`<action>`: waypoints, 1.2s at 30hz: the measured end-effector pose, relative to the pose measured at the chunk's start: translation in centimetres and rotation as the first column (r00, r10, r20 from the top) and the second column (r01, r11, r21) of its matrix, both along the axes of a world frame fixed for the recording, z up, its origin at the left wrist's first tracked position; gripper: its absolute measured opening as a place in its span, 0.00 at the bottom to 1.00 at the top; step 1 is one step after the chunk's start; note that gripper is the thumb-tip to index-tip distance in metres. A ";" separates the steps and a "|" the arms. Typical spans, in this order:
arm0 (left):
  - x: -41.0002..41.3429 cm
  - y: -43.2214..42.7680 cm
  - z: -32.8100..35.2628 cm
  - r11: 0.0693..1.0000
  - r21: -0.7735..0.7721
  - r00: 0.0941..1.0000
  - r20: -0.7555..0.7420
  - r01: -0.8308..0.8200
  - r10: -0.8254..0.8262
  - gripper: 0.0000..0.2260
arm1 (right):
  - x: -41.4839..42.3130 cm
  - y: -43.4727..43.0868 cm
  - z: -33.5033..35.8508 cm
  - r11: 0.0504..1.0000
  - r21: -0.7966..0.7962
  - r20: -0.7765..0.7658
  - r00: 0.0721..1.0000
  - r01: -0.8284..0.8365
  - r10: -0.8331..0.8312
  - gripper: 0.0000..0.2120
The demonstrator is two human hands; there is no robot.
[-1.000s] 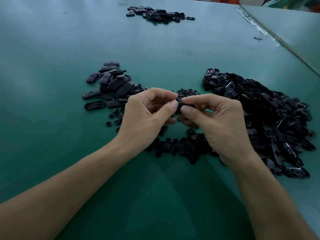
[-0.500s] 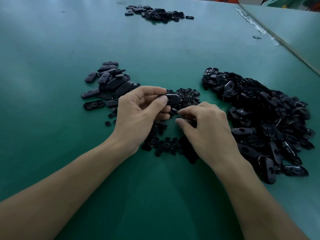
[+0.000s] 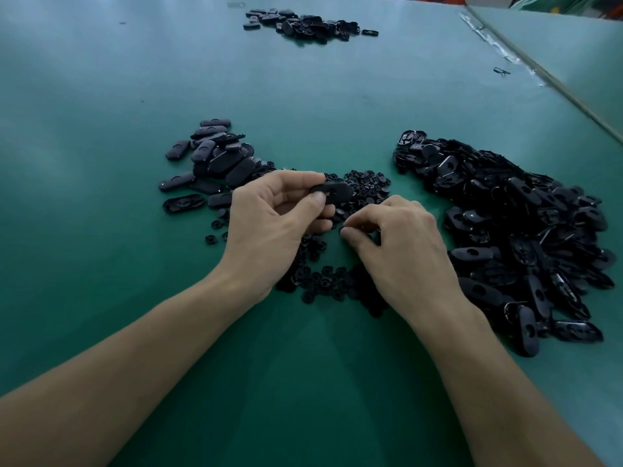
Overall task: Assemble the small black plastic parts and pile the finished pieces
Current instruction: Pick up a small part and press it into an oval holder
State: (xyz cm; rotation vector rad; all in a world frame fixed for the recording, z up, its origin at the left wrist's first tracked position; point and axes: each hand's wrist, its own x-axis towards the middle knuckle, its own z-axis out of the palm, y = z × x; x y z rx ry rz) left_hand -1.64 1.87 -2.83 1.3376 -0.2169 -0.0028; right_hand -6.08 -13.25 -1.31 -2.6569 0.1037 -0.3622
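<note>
My left hand (image 3: 273,227) pinches a black oval piece (image 3: 333,192) between thumb and forefinger, a little above the green table (image 3: 303,382). My right hand (image 3: 397,244) lies lower, its fingertips curled down into the heap of small round black parts (image 3: 364,187); whether it grips one of them is hidden. A pile of closed oval pieces (image 3: 219,160) sits to the left of my left hand. A large heap of open oval shells (image 3: 512,224) spreads out to the right of my right hand.
Another small pile of black pieces (image 3: 303,23) lies at the far side of the table. A seam with tape (image 3: 499,48) runs along the right, where a second green surface begins. A lone black bit (image 3: 501,71) lies near it.
The hands have come apart. My left hand kept the oval piece, and my right hand dropped down to the round parts, where it now picks among them.
</note>
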 end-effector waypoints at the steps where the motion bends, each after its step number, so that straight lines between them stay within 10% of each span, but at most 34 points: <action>1: 0.0 0.0 0.0 1.000 0.001 1.000 0.004 0.001 -0.001 0.08 | 0.0 0.0 0.0 1.000 -0.001 -0.007 1.000 -0.006 0.006 0.06; 36: -0.3 -0.1 -0.2 0.987 0.145 0.978 0.182 0.070 -0.097 0.04 | -0.2 0.7 0.4 0.856 0.459 0.350 0.934 -0.237 0.071 0.09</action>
